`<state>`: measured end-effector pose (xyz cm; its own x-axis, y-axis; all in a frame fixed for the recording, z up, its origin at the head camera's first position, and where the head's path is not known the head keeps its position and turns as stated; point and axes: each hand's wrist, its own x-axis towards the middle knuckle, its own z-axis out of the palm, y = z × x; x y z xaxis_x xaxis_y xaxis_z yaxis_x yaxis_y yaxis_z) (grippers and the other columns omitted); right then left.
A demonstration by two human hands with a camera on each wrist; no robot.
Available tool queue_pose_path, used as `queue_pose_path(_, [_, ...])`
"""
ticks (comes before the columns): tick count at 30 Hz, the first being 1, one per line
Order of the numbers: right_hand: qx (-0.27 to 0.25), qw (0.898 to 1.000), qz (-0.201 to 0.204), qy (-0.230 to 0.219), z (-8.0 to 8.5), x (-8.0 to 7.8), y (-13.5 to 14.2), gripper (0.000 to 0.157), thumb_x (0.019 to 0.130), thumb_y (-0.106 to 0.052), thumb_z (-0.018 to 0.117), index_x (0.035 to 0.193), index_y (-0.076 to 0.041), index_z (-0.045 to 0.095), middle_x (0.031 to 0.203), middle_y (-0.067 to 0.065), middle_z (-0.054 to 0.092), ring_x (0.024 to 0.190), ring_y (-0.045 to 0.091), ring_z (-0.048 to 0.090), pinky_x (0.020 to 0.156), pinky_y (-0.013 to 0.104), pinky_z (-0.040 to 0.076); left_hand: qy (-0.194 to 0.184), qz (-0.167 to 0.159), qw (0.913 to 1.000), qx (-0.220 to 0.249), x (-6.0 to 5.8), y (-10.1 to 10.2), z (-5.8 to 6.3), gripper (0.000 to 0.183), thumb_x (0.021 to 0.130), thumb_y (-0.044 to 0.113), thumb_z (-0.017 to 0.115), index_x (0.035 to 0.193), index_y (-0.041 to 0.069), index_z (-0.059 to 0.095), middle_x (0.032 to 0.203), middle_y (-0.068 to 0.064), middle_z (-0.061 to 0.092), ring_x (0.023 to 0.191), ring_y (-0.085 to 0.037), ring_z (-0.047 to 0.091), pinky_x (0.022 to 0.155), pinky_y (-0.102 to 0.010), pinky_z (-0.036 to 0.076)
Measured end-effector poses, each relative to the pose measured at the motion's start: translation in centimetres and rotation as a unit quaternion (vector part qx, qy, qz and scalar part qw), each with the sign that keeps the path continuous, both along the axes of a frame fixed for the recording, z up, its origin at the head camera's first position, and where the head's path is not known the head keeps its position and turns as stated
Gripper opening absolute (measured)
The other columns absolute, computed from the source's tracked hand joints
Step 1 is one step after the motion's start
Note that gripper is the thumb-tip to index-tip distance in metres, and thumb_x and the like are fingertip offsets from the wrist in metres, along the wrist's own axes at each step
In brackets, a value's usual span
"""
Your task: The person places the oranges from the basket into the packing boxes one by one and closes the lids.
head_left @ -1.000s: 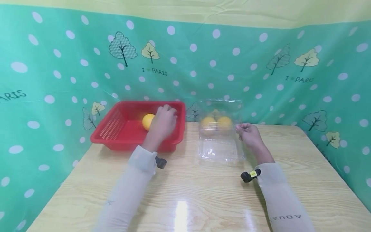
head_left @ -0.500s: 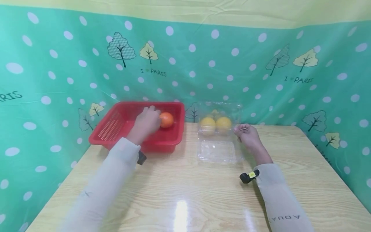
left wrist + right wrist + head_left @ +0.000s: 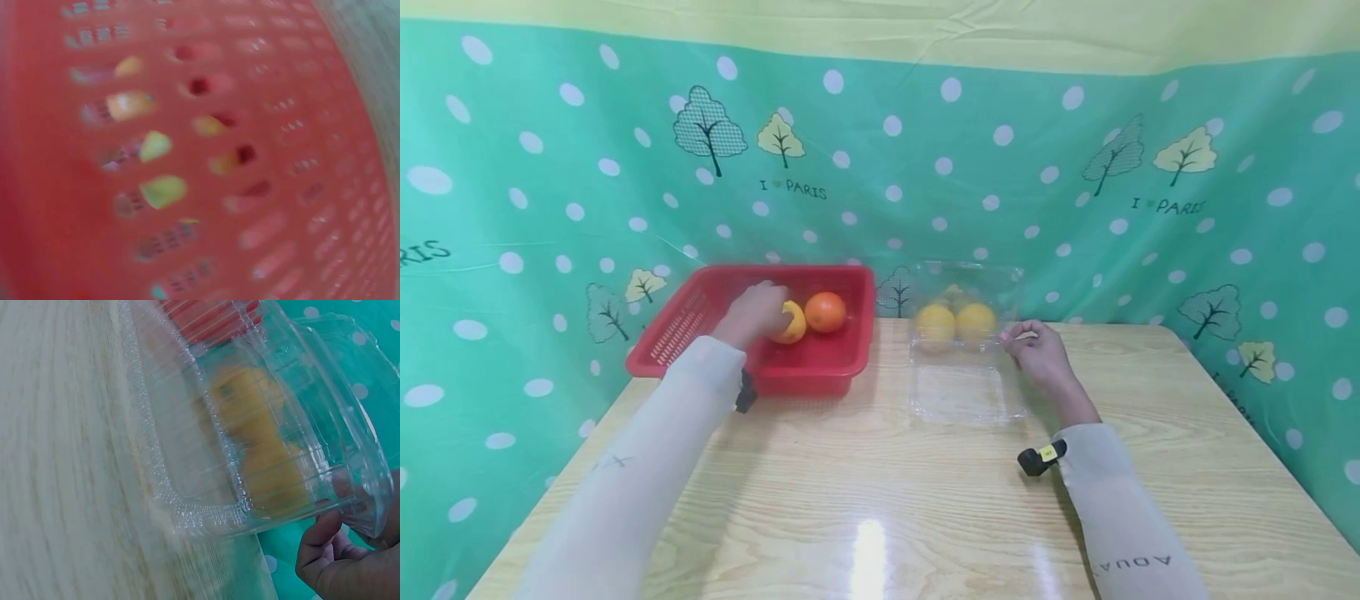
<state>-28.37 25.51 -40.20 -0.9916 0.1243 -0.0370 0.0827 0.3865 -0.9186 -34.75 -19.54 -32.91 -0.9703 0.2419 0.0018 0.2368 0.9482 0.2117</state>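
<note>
My left hand (image 3: pixel 756 312) reaches down into the red basket (image 3: pixel 808 383) and grips a yellow-orange orange (image 3: pixel 792 325) from its left side; part of the fruit is hidden behind the fingers. Beside it lies a redder orange (image 3: pixel 826 312). In the left wrist view, the slotted basket wall (image 3: pixel 206 250) fills most of the picture, with yellow showing through some slots. My right hand (image 3: pixel 1037 352) pinches the right edge of a clear plastic clamshell box (image 3: pixel 958 396), its lid raised at the back. Two yellow-orange oranges (image 3: pixel 936 323) sit side by side within the box.
The wooden table (image 3: pixel 880 483) stretches in front of the basket and box. A green dotted cloth (image 3: pixel 925 167) hangs right behind them and at both sides. The basket's near rim and wall stand between the table front and the fruit.
My left hand has moved left inside the basket, from over the redder orange to the yellow-orange one, uncovering the redder one. My right hand stays at the box edge.
</note>
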Motion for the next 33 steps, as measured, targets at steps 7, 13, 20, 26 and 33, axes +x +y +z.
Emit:
queue_pose_path(7, [0.012, 1.000, -0.002, -0.006, 0.0, 0.0, 0.0, 0.034, 0.102, -0.033, 0.063, 0.120, -0.006, 0.052, 0.102, 0.018, 0.062, 0.077, 0.018, 0.055, 0.065, 0.030, 0.046, -0.018, 0.004, 0.9996, 0.020, -0.8, -0.8, -1.2, 0.033, 0.087, 0.018, 0.076, 0.112, 0.003, 0.061, 0.101, -0.016, 0.062, 0.095, -0.035, 0.058, 0.087, -0.049, 0.052])
queue_pose_path(13, [0.018, 1.000, -0.003, -0.009, 0.1, 0.0, -0.1, 0.035, 0.102, -0.034, 0.063, 0.120, -0.006, 0.052, 0.099, 0.017, 0.062, 0.076, 0.018, 0.056, 0.065, 0.031, 0.047, -0.060, 0.023, 0.9954, 0.071, -1.3, -0.9, -1.8, 0.065, 0.088, 0.025, 0.076, 0.146, 0.011, 0.050, 0.131, -0.018, 0.054, 0.117, -0.041, 0.051, 0.101, -0.062, 0.046])
queue_pose_path(20, [0.025, 1.000, -0.004, -0.009, 0.1, 0.1, -0.1, 0.037, 0.102, -0.036, 0.063, 0.120, -0.006, 0.053, 0.099, 0.014, 0.062, 0.078, 0.019, 0.056, 0.066, 0.031, 0.047, -0.092, 0.016, 0.9946, 0.046, -1.6, -0.3, -2.0, 0.072, 0.090, 0.026, 0.070, 0.156, 0.017, 0.042, 0.145, -0.023, 0.040, 0.130, -0.050, 0.033, 0.103, -0.072, 0.037])
queue_pose_path(26, [0.028, 1.000, 0.001, -0.004, 0.0, 0.1, -0.1, 0.037, 0.102, -0.036, 0.063, 0.120, -0.005, 0.053, 0.099, 0.016, 0.062, 0.078, 0.019, 0.056, 0.066, 0.031, 0.047, -0.065, -0.002, 0.9977, 0.017, -1.1, 0.0, -2.0, 0.058, 0.085, 0.019, 0.072, 0.140, 0.008, 0.056, 0.130, -0.026, 0.045, 0.117, -0.048, 0.040, 0.096, -0.067, 0.042])
queue_pose_path(33, [0.027, 1.000, -0.001, -0.002, 0.0, 0.1, 0.0, 0.037, 0.102, -0.036, 0.064, 0.120, -0.005, 0.053, 0.094, 0.013, 0.061, 0.078, 0.020, 0.056, 0.065, 0.031, 0.046, -0.061, 0.014, 0.9980, 0.007, -0.7, 0.0, -1.7, 0.058, 0.083, 0.015, 0.075, 0.135, 0.005, 0.052, 0.121, -0.026, 0.053, 0.112, -0.046, 0.046, 0.099, -0.065, 0.042])
